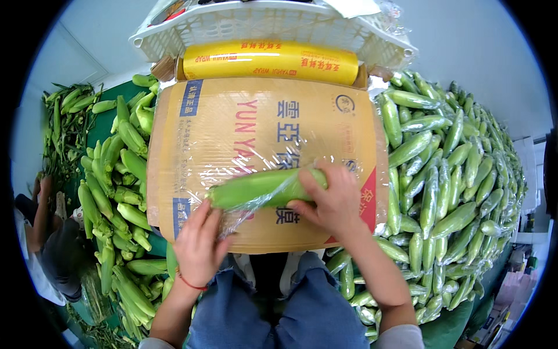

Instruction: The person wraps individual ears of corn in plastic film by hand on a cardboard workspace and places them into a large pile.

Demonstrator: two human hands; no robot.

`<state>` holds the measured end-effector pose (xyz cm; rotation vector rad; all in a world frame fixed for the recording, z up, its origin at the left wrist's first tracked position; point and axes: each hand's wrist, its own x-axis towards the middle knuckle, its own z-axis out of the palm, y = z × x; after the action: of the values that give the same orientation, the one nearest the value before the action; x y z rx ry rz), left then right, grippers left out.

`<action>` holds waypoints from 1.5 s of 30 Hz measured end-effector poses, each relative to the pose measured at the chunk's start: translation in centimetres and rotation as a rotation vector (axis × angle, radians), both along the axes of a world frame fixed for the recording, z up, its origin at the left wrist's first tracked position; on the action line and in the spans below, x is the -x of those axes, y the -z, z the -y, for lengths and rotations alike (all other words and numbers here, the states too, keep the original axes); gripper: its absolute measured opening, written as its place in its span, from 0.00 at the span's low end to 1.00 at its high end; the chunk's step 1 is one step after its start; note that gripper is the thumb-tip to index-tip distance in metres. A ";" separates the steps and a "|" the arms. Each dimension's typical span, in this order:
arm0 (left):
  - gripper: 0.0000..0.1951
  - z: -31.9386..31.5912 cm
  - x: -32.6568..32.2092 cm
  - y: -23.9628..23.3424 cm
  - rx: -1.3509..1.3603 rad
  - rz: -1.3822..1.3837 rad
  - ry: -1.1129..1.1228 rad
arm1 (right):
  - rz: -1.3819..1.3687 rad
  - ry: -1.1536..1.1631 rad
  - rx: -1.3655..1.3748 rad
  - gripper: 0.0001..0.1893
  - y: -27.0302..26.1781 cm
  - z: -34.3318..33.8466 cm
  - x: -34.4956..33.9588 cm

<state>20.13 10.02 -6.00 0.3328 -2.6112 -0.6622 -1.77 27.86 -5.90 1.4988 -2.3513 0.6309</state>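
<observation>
An ear of corn in its green husk lies crosswise over a cardboard box, with clear plastic film stretched slantwise across it. My right hand grips the ear's right end between thumb and fingers. At the left end, my left hand touches the stem end and the film with its fingertips; how firmly it holds them cannot be told. More film covers the box top. A roll of yellow printed cling film lies along the box's far edge.
Unwrapped ears of corn are heaped on the left, film-wrapped ears on the right. Beyond the roll stands a white plastic basket. A person sits at the far left beside a pile of husks.
</observation>
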 end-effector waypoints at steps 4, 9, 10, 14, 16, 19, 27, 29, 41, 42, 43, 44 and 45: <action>0.05 5.0 2.8 -2.8 -0.274 -0.087 -0.268 | -0.068 -0.046 0.003 0.24 0.4 0.7 1.8; 0.05 6.9 14.5 -3.4 -0.058 0.332 0.227 | -0.011 -0.071 -0.034 0.23 -0.2 2.5 2.8; 0.07 6.1 14.5 -3.4 0.000 0.377 0.169 | 0.040 -0.041 -0.098 0.23 -0.5 2.7 2.8; 0.14 2.2 6.6 -4.9 -0.024 0.322 0.271 | 0.267 -0.064 -0.435 0.22 -2.3 0.7 -0.5; 0.33 -0.9 2.4 -5.4 -0.075 0.337 0.274 | 0.427 -0.057 -0.510 0.23 -3.5 -0.3 -3.0; 0.37 -0.3 4.1 -3.5 0.142 0.391 0.227 | 0.382 -0.015 -0.370 0.28 -3.5 -0.5 -3.1; 0.31 12.3 22.1 -2.5 0.288 0.491 0.366 | -0.048 -0.210 -0.197 0.32 -0.7 6.8 5.9; 0.29 11.7 22.9 -2.3 0.317 0.640 0.408 | -0.001 -0.202 -0.266 0.31 -1.6 7.4 6.3; 0.27 8.0 13.5 -4.2 -0.594 -0.013 0.383 | 1.381 -0.179 -0.178 0.32 -4.5 -5.6 -6.5; 0.25 6.4 11.2 -5.0 -0.105 -0.086 0.513 | 1.665 -0.100 -0.087 0.34 -4.1 -6.2 -6.7; 0.25 5.2 10.1 -4.6 -0.368 -0.169 0.517 | 1.919 -0.009 0.005 0.36 -3.5 -6.5 -7.1; 0.24 3.7 9.7 -4.7 -0.617 -0.255 0.503 | 2.305 -0.028 -0.001 0.37 -4.1 -5.4 -7.0; 0.24 2.1 9.8 -5.3 -0.856 -0.362 0.482 | 2.672 -0.055 -0.014 0.38 -4.8 -4.4 -6.9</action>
<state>10.31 7.94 -0.70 -0.1830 -1.9352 -1.8046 5.16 32.26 -1.13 0.1623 0.6881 -1.2038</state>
